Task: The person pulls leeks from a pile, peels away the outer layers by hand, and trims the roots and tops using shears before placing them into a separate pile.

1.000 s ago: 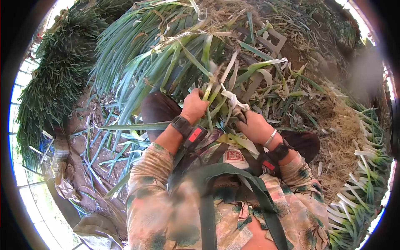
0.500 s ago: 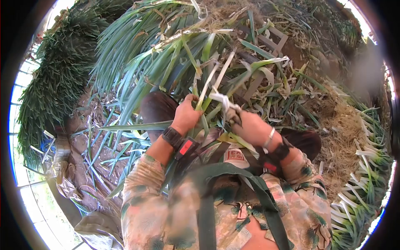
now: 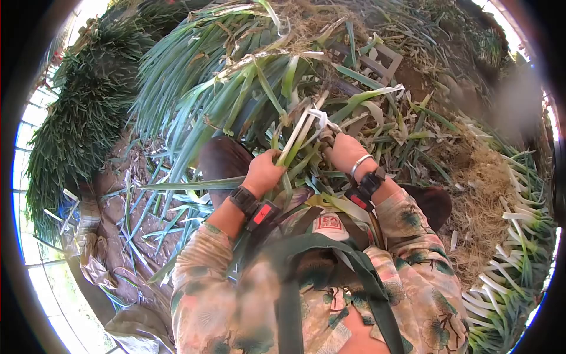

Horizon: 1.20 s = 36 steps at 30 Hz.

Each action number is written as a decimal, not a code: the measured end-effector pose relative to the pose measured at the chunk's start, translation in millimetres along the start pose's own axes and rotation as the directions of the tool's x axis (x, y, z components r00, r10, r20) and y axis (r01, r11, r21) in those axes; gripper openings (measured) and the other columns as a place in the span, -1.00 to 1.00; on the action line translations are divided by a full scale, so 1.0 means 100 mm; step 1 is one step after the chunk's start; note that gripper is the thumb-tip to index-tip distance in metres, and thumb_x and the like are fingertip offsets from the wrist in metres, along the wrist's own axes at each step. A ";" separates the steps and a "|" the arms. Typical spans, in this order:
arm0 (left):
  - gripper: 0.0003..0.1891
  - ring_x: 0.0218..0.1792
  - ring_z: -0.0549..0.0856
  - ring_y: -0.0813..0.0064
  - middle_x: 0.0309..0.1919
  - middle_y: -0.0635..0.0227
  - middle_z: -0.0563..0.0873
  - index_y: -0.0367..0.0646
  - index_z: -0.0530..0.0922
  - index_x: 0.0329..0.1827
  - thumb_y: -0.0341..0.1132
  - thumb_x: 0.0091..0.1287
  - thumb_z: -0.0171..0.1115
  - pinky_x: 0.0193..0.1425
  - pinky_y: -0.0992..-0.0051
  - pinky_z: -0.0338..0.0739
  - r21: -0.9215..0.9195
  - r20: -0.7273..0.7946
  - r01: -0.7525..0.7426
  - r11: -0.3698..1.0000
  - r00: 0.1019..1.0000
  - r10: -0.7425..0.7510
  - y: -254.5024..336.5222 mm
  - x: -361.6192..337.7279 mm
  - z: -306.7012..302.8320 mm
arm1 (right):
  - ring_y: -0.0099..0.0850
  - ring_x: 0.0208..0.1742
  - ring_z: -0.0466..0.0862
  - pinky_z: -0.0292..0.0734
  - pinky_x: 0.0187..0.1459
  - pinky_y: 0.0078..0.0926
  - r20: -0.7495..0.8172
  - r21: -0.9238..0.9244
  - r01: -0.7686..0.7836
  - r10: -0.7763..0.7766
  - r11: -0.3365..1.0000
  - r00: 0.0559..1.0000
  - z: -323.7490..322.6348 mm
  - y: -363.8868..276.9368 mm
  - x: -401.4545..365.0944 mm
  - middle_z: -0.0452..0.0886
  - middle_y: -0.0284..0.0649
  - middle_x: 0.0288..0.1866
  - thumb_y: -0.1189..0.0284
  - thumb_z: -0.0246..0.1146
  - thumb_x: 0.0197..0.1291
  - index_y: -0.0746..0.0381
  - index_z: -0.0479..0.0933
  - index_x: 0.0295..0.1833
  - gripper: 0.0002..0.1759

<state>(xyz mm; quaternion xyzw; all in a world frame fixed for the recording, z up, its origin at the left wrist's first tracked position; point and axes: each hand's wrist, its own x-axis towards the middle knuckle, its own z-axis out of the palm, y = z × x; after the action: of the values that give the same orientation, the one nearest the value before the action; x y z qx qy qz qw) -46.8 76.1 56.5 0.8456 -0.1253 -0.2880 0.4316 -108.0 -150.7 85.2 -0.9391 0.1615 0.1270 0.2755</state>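
My left hand (image 3: 263, 171) grips a green onion stalk (image 3: 298, 133) near its lower leaves, just above my lap. My right hand (image 3: 344, 152) is closed on the pale outer skin (image 3: 319, 117) of the same stalk, higher up and to the right. The stalk points away from me, its white stem between the two hands. Both wrists carry dark bands with red patches. What the right fingers pinch is partly hidden by leaves.
A large heap of green onions (image 3: 194, 71) lies in front. Dark green bundles (image 3: 76, 112) are stacked at the left. Trimmed white-stemmed onions (image 3: 519, 236) line the right edge. Peelings and dry roots (image 3: 471, 177) litter the soil, and a wooden frame (image 3: 383, 59) lies beyond.
My right hand has risen and moved away from me along the stalk, pulling pale skin with it. My left hand has slid slightly lower and closer on the leaves.
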 end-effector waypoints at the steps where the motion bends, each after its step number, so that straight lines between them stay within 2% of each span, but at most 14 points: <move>1: -0.54 -0.62 0.67 0.43 -0.52 0.21 0.68 -0.33 0.53 0.14 -0.43 0.13 0.30 -0.53 0.43 0.59 -0.027 0.010 0.028 0.999 1.000 -0.028 0.02 -0.01 -0.02 | 0.12 -0.11 0.64 0.55 -0.02 -0.11 -0.009 -0.002 -0.005 0.005 1.000 1.000 0.00 0.00 0.01 0.62 0.28 -0.23 0.28 0.18 0.18 0.47 0.60 -0.27 -0.61; 5: -0.55 -0.62 0.67 0.44 -0.51 0.19 0.68 -0.36 0.55 0.13 -0.44 0.12 0.28 -0.53 0.43 0.60 0.112 0.026 -0.062 0.992 0.998 0.060 -0.10 0.10 0.01 | 0.11 -0.08 0.63 0.54 0.02 -0.11 0.050 -0.019 -0.010 0.011 1.000 0.999 -0.03 -0.08 -0.22 0.62 0.27 -0.19 0.32 0.18 0.17 0.48 0.59 -0.26 -0.65; 6: -0.55 -0.61 0.67 0.44 -0.51 0.19 0.68 -0.36 0.56 0.12 -0.44 0.12 0.27 -0.52 0.43 0.60 0.118 0.032 -0.065 0.991 0.998 0.062 -0.11 0.12 0.02 | 0.11 -0.08 0.64 0.54 0.01 -0.11 0.063 -0.084 0.096 -0.091 0.992 0.994 -0.04 -0.04 -0.21 0.62 0.29 -0.20 0.34 0.19 0.16 0.48 0.59 -0.28 -0.66; 9: -0.57 -0.60 0.68 0.44 -0.52 0.17 0.68 -0.37 0.58 0.10 -0.43 0.13 0.26 -0.52 0.42 0.60 0.109 0.037 -0.083 0.991 0.996 0.079 -0.17 0.16 0.04 | 0.10 -0.08 0.64 0.54 0.00 -0.10 -0.032 -0.003 -0.044 0.044 0.999 0.999 0.00 0.14 -0.01 0.61 0.30 -0.19 0.34 0.19 0.15 0.48 0.58 -0.30 -0.67; 13: -0.59 -0.56 0.70 0.39 -0.51 0.13 0.70 -0.39 0.62 0.03 -0.39 0.11 0.27 -0.42 0.38 0.60 0.179 0.063 -0.115 0.977 0.992 0.105 -0.17 0.21 0.04 | 0.13 -0.10 0.64 0.57 -0.06 -0.11 -0.007 0.014 0.031 -0.031 0.999 1.000 0.03 0.05 -0.25 0.61 0.30 -0.24 0.31 0.20 0.16 0.47 0.60 -0.28 -0.65; 16: -0.60 -0.50 0.72 0.36 -0.48 0.08 0.72 -0.38 0.64 -0.01 -0.36 0.07 0.30 -0.30 0.35 0.60 0.265 0.076 -0.115 0.957 0.992 0.099 -0.08 0.22 0.04 | 0.11 -0.11 0.65 0.58 -0.07 -0.13 -0.014 0.018 0.035 -0.034 0.999 0.999 0.07 0.12 -0.07 0.62 0.29 -0.24 0.30 0.20 0.15 0.47 0.61 -0.27 -0.63; 19: -0.60 -0.40 0.75 0.22 -0.42 0.01 0.73 -0.30 0.67 -0.04 -0.29 0.06 0.31 -0.21 0.30 0.59 0.307 0.155 -0.042 0.951 0.988 -0.007 0.08 0.20 -0.03 | 0.12 -0.13 0.64 0.57 -0.08 -0.10 -0.041 0.001 0.004 -0.004 1.000 0.999 0.09 0.23 0.15 0.62 0.26 -0.24 0.33 0.17 0.13 0.42 0.62 -0.27 -0.68; 20: -0.65 -0.31 0.73 0.07 -0.35 -0.03 0.72 -0.22 0.70 -0.12 -0.22 0.07 0.31 -0.18 0.25 0.60 0.479 0.138 -0.189 0.857 0.981 0.139 -0.07 0.30 0.01 | 0.13 -0.12 0.64 0.57 -0.08 -0.09 -0.017 -0.005 0.008 -0.008 1.000 1.000 0.06 0.23 0.08 0.62 0.25 -0.24 0.34 0.17 0.13 0.41 0.62 -0.25 -0.68; 22: -0.74 -0.24 0.72 0.01 -0.34 -0.05 0.71 -0.23 0.69 -0.27 -0.25 0.06 0.26 -0.08 0.17 0.60 0.554 0.082 -0.120 0.824 0.993 0.089 0.20 0.20 0.02 | 0.14 -0.10 0.62 0.54 -0.06 -0.05 -0.012 0.063 0.108 -0.107 0.992 0.994 0.04 0.10 -0.11 0.61 0.25 -0.21 0.34 0.15 0.13 0.38 0.60 -0.16 -0.68; 24: -0.78 -0.18 0.68 -0.06 -0.30 -0.06 0.68 -0.19 0.70 -0.28 -0.32 0.07 0.19 -0.07 0.13 0.60 0.724 0.012 -0.201 0.660 0.960 0.279 0.31 0.25 0.10 | 0.18 -0.11 0.59 0.49 -0.05 0.02 -0.046 0.097 0.260 -0.256 0.961 0.966 0.25 0.34 -0.12 0.60 0.25 -0.19 0.27 0.12 0.19 0.30 0.53 0.00 -0.62; 25: -0.80 -0.10 0.64 -0.03 -0.22 -0.03 0.65 -0.17 0.70 -0.29 -0.35 0.07 0.19 -0.03 0.16 0.58 0.777 0.006 -0.220 0.589 0.939 0.343 0.28 0.38 0.21 | 0.18 -0.07 0.58 0.48 -0.02 0.02 -0.026 0.087 0.137 -0.135 0.987 0.990 0.29 0.40 -0.07 0.60 0.26 -0.15 0.26 0.14 0.17 0.30 0.51 0.05 -0.59; 28: -0.79 -0.01 0.59 0.05 -0.13 0.00 0.60 -0.23 0.67 -0.26 -0.38 0.05 0.20 0.02 0.19 0.56 0.707 -0.174 -0.170 0.686 0.899 0.401 0.23 0.69 0.45 | 0.19 0.00 0.58 0.49 0.02 0.00 -0.033 0.023 -0.096 0.097 0.995 0.995 0.11 0.28 -0.05 0.60 0.28 -0.12 0.23 0.21 0.15 0.40 0.49 0.03 -0.52; 33: -0.77 0.07 0.54 0.07 -0.01 0.00 0.54 -0.29 0.66 -0.24 -0.41 0.05 0.20 0.08 0.23 0.55 0.658 -0.225 -0.113 0.745 0.914 0.337 0.26 0.86 0.58 | 0.20 0.00 0.58 0.49 0.05 0.00 -0.026 -0.014 -0.052 0.052 0.999 0.998 0.12 0.22 -0.26 0.60 0.30 -0.11 0.23 0.21 0.15 0.45 0.49 -0.04 -0.53; 36: -0.67 0.13 0.50 0.02 0.05 -0.03 0.52 -0.28 0.67 -0.13 -0.26 0.10 0.28 0.16 0.19 0.50 0.600 -0.246 -0.004 0.800 0.951 0.189 0.20 0.95 0.65 | 0.19 0.00 0.59 0.49 0.04 0.00 -0.053 0.006 -0.031 0.031 1.000 0.998 0.13 0.24 -0.18 0.60 0.30 -0.12 0.24 0.23 0.13 0.47 0.49 -0.05 -0.53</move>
<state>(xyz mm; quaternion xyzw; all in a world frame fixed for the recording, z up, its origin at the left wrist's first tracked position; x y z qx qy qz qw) -8.6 -22.5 6.9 0.9633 -0.1867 -0.0833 0.1740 -135.1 -158.1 69.3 -0.9388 0.1834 0.1061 0.2714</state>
